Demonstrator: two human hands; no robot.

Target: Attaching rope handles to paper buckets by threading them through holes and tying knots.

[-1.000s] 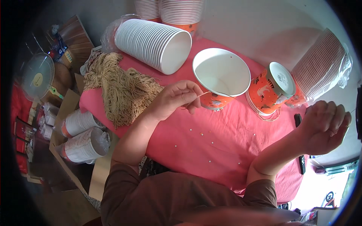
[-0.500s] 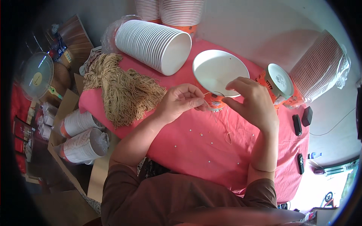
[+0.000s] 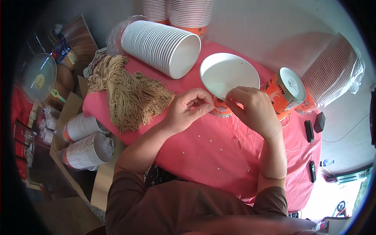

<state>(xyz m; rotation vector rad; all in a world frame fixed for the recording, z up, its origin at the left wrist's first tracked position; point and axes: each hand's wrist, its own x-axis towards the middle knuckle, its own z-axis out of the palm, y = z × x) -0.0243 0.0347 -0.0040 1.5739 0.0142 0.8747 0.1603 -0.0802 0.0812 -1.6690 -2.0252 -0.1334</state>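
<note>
My left hand (image 3: 190, 111) is closed in a pinch, thumb against forefinger; whatever lies between the tips is too small to make out. Close to it, my right hand (image 3: 254, 111) pinches a thin thread, its tips pointing at the left hand. A pale thread (image 3: 238, 135) hangs below my right hand and ends in a small loop on the pink cloth. Just behind both hands, a large white paper bucket (image 3: 229, 72) with an orange outside tilts its open mouth toward me. Its lower side is partly hidden by my hands.
Small white beads (image 3: 218, 169) lie scattered on the pink cloth (image 3: 188, 168). At left are a bundle of tan strings (image 3: 129, 94) and a lying bucket stack (image 3: 160, 47). An upturned orange bucket (image 3: 291, 84), a wrapped stack (image 3: 333, 72) and dark blocks (image 3: 309, 131) stand right.
My right hand has moved slightly left and down, its fingertips nearer my left hand and more closed. The left hand has barely moved. More of the upturned orange bucket now shows.
</note>
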